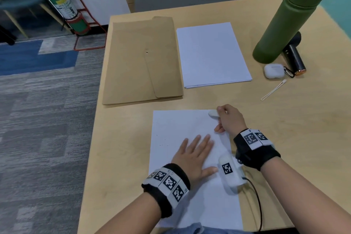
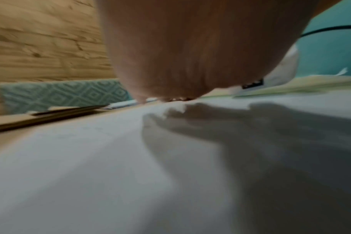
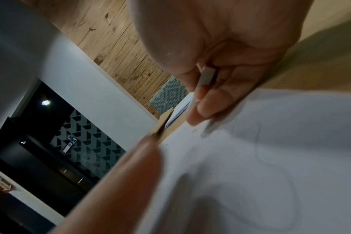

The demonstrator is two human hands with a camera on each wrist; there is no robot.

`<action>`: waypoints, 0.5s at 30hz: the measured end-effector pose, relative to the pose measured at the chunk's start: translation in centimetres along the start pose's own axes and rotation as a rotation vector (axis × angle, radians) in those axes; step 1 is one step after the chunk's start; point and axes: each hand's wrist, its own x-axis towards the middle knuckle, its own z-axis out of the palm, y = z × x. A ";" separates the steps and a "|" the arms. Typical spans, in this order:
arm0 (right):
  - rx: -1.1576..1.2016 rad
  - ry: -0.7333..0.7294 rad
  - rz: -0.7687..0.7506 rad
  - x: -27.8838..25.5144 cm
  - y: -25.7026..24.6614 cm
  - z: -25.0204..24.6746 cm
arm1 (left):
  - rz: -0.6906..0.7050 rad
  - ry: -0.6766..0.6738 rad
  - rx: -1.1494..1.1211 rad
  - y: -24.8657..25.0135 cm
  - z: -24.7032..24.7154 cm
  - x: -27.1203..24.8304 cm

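Observation:
A white sheet of paper [image 1: 171, 129] lies on the wooden table [image 1: 284, 138] near me, with faint pencil marks on it. My left hand [image 1: 193, 154] lies flat on the sheet, fingers straight and spread, pressing it down. My right hand [image 1: 226, 119] sits at the sheet's top right corner and pinches a small white eraser [image 1: 213, 114] against the paper. In the right wrist view the eraser [image 3: 205, 77] shows between thumb and fingers above the sheet [image 3: 270, 158]. The left wrist view shows my palm [image 2: 180, 55] over the paper [image 2: 90, 174].
A brown envelope [image 1: 142, 59] and a stack of white paper [image 1: 212, 53] lie farther back. At the right stand a green bottle [image 1: 284, 21], a dark cylinder [image 1: 293, 59], a white earbud case [image 1: 274, 71] and a thin loop strap [image 1: 273, 90]. A fire extinguisher [image 1: 64, 7] stands on the floor to the left.

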 end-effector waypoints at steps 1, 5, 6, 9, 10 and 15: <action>0.007 -0.001 0.002 0.0 0.0 0.0 | -0.112 -0.018 -0.014 0.0 -0.5 0.0; 0.017 -0.008 0.010 -0.1 -0.1 -0.1 | -0.562 0.008 -0.049 -2.0 -2.7 0.0; 0.020 -0.011 0.012 -0.1 -0.1 -0.1 | -0.500 0.054 -0.018 -2.4 -3.0 0.3; -0.001 -0.006 0.006 0.1 -0.1 -0.1 | -0.080 0.093 0.094 -2.6 -3.5 1.9; -0.009 -0.007 0.002 0.1 -0.1 -0.1 | -0.011 0.084 0.090 -2.5 -3.4 2.5; 0.028 -0.008 0.020 0.0 -0.1 -0.1 | -0.495 -0.004 0.047 -3.2 -4.0 1.7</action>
